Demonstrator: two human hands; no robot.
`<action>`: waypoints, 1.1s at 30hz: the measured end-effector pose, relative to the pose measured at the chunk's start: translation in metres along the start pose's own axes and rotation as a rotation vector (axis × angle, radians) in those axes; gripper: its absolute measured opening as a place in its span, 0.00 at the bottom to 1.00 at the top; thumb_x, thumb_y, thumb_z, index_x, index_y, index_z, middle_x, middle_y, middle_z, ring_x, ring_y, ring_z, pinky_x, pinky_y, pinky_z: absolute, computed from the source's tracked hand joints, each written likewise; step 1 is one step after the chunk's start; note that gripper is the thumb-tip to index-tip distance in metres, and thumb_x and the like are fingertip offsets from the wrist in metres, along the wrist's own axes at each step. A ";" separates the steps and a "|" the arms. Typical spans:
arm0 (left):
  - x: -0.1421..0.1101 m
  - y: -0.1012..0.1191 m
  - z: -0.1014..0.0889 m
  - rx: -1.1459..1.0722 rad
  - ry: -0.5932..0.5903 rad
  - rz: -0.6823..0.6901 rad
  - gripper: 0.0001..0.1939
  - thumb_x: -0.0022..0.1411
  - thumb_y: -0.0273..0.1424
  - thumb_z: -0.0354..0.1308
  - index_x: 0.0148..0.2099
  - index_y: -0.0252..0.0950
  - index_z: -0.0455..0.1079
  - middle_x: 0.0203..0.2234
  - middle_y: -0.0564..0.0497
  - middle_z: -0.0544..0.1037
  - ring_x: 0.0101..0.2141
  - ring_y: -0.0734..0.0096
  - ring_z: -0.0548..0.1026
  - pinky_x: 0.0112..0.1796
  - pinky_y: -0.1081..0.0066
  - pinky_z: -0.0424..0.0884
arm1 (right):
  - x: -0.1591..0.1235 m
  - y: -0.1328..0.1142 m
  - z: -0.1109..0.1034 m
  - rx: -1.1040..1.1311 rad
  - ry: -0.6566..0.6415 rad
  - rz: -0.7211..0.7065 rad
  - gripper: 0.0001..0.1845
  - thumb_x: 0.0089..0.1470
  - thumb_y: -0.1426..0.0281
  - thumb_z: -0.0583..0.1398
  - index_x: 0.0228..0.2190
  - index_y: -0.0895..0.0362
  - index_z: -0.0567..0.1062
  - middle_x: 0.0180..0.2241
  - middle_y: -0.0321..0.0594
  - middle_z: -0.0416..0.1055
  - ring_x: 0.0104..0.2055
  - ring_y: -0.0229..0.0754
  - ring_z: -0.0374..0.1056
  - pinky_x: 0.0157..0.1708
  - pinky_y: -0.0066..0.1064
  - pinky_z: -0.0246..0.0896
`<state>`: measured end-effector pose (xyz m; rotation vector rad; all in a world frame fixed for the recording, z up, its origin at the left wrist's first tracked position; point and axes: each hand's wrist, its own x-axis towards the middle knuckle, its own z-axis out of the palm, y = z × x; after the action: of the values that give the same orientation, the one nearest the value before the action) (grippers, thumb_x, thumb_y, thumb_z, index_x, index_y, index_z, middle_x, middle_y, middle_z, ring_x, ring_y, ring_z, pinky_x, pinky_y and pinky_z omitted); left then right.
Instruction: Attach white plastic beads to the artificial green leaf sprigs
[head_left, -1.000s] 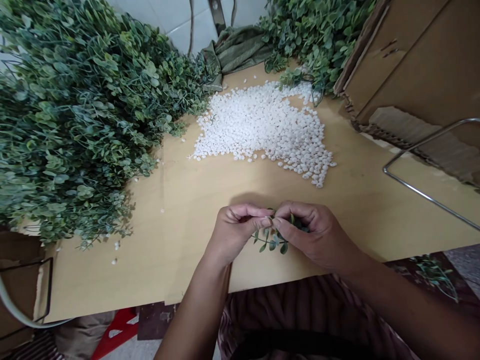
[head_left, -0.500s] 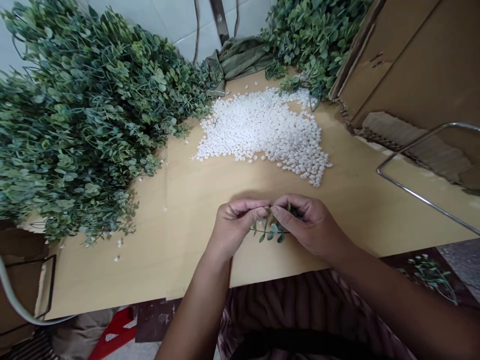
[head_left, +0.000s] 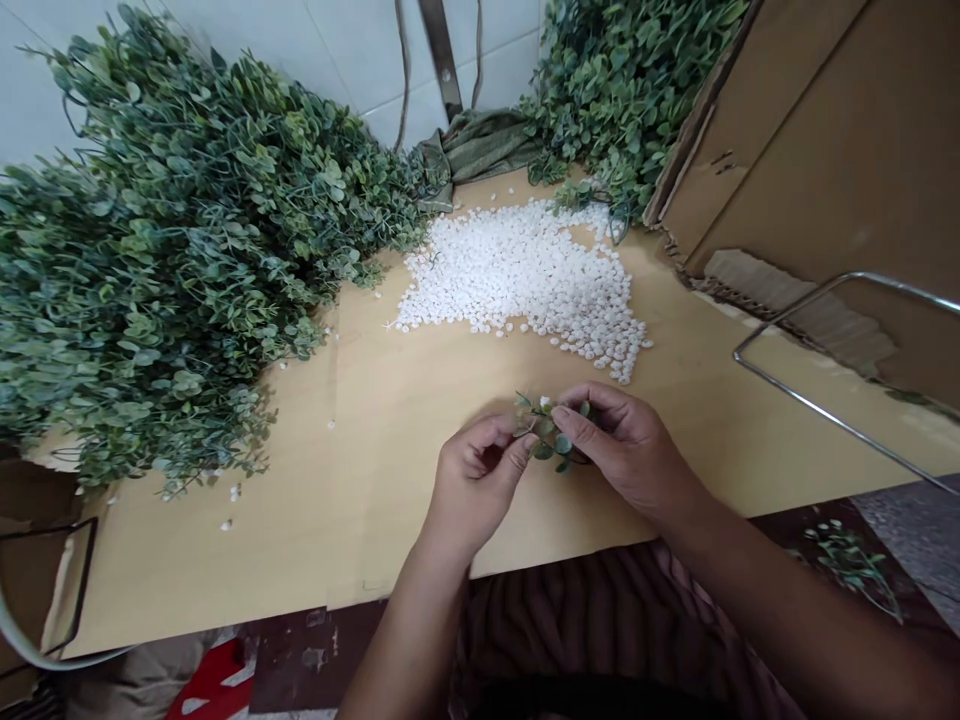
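Note:
Over the front middle of the table, both my hands pinch one artificial leaf sprig (head_left: 543, 450) with small rounded green leaves. My left hand (head_left: 480, 465) has thumb and forefinger closed on its left side. My right hand (head_left: 611, 435) grips the right side, its fingers partly covering the leaves. A small white bead-like piece (head_left: 545, 402) shows at the sprig's top, beside my right fingertips. Beyond the hands lies a spread of small white pieces (head_left: 517, 270) of the same look.
A large heap of artificial greenery (head_left: 187, 270) covers the table's left side; another greenery pile (head_left: 622, 90) stands at the back right. A cardboard box (head_left: 832, 150) and a bent metal rod (head_left: 817, 385) are on the right. Dark green cloth (head_left: 491, 145) lies at the back.
My fingertips have drawn a little apart, and the white piece on the sprig now shows between them. The camera view has shifted slightly.

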<state>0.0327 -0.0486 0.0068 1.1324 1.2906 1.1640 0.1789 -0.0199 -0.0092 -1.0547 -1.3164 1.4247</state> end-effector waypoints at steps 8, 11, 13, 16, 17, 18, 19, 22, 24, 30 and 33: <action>0.006 -0.001 -0.005 -0.169 0.038 -0.117 0.12 0.42 0.35 0.69 0.26 0.35 0.71 0.20 0.55 0.74 0.23 0.78 0.68 0.27 0.76 0.65 | -0.003 -0.011 -0.020 0.142 -0.240 -0.142 0.23 0.56 0.52 0.55 0.20 0.56 0.73 0.27 0.38 0.68 0.30 0.39 0.65 0.35 0.32 0.63; 0.007 0.000 -0.004 -0.165 0.027 -0.136 0.11 0.42 0.34 0.69 0.26 0.35 0.71 0.21 0.55 0.74 0.24 0.78 0.69 0.28 0.77 0.66 | -0.001 -0.021 -0.025 0.193 -0.336 -0.118 0.27 0.58 0.55 0.53 0.14 0.56 0.66 0.18 0.36 0.64 0.25 0.38 0.63 0.31 0.34 0.62; 0.008 0.001 -0.002 -0.154 0.000 -0.135 0.11 0.43 0.34 0.69 0.27 0.34 0.71 0.22 0.54 0.74 0.24 0.78 0.69 0.29 0.76 0.66 | 0.001 -0.021 -0.021 0.054 -0.287 -0.044 0.22 0.55 0.58 0.58 0.15 0.57 0.65 0.17 0.34 0.62 0.21 0.36 0.60 0.24 0.30 0.59; 0.012 0.002 0.001 -0.155 -0.007 -0.086 0.10 0.45 0.35 0.67 0.28 0.35 0.72 0.24 0.54 0.73 0.25 0.78 0.69 0.29 0.76 0.66 | 0.001 -0.013 -0.009 -0.063 -0.138 -0.019 0.14 0.48 0.62 0.63 0.22 0.57 0.67 0.21 0.33 0.62 0.21 0.34 0.60 0.20 0.27 0.58; 0.013 0.002 0.002 -0.151 0.005 -0.063 0.10 0.46 0.35 0.67 0.28 0.35 0.72 0.25 0.53 0.73 0.26 0.77 0.69 0.29 0.76 0.67 | 0.001 -0.009 -0.005 -0.072 -0.093 -0.032 0.12 0.47 0.63 0.64 0.25 0.57 0.68 0.23 0.34 0.64 0.23 0.35 0.62 0.22 0.27 0.60; 0.014 0.001 0.003 -0.146 0.020 -0.042 0.10 0.46 0.34 0.66 0.28 0.35 0.72 0.26 0.53 0.72 0.27 0.77 0.69 0.30 0.75 0.67 | 0.000 -0.005 -0.002 -0.085 -0.059 -0.042 0.12 0.47 0.63 0.64 0.28 0.57 0.68 0.25 0.35 0.66 0.26 0.36 0.64 0.24 0.28 0.62; 0.015 0.001 0.004 -0.137 0.037 -0.025 0.09 0.46 0.34 0.66 0.28 0.35 0.72 0.28 0.53 0.71 0.28 0.76 0.70 0.30 0.75 0.67 | -0.001 -0.002 0.001 -0.107 -0.037 -0.048 0.11 0.48 0.64 0.63 0.30 0.57 0.69 0.27 0.37 0.67 0.28 0.38 0.65 0.27 0.29 0.64; 0.019 0.002 0.007 -0.109 0.057 -0.004 0.08 0.46 0.33 0.66 0.28 0.36 0.72 0.31 0.52 0.70 0.31 0.74 0.71 0.31 0.74 0.68 | -0.003 0.003 0.005 -0.174 -0.032 -0.060 0.09 0.52 0.65 0.58 0.35 0.57 0.70 0.32 0.41 0.71 0.32 0.40 0.68 0.31 0.31 0.66; 0.025 0.003 0.005 -0.067 0.033 0.006 0.07 0.46 0.32 0.66 0.27 0.35 0.72 0.29 0.52 0.70 0.29 0.74 0.70 0.29 0.74 0.68 | -0.003 0.003 0.004 -0.212 -0.038 -0.079 0.10 0.55 0.65 0.55 0.36 0.58 0.71 0.31 0.41 0.72 0.32 0.41 0.69 0.32 0.32 0.65; 0.077 -0.004 -0.024 0.332 0.149 0.067 0.06 0.48 0.31 0.63 0.30 0.35 0.75 0.25 0.52 0.73 0.24 0.76 0.66 0.28 0.74 0.64 | 0.000 0.004 0.000 -0.397 0.083 -0.172 0.13 0.57 0.65 0.52 0.35 0.59 0.72 0.28 0.42 0.71 0.30 0.43 0.67 0.31 0.33 0.64; 0.107 -0.010 -0.035 0.676 0.232 0.147 0.10 0.49 0.28 0.61 0.37 0.37 0.76 0.29 0.51 0.73 0.27 0.73 0.68 0.33 0.71 0.66 | 0.001 0.008 0.001 -0.421 0.094 -0.202 0.11 0.54 0.65 0.55 0.36 0.59 0.73 0.30 0.43 0.72 0.31 0.43 0.68 0.31 0.34 0.64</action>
<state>-0.0068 0.0551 -0.0120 1.6313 1.8872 1.0047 0.1775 -0.0198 -0.0175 -1.2022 -1.6445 0.9583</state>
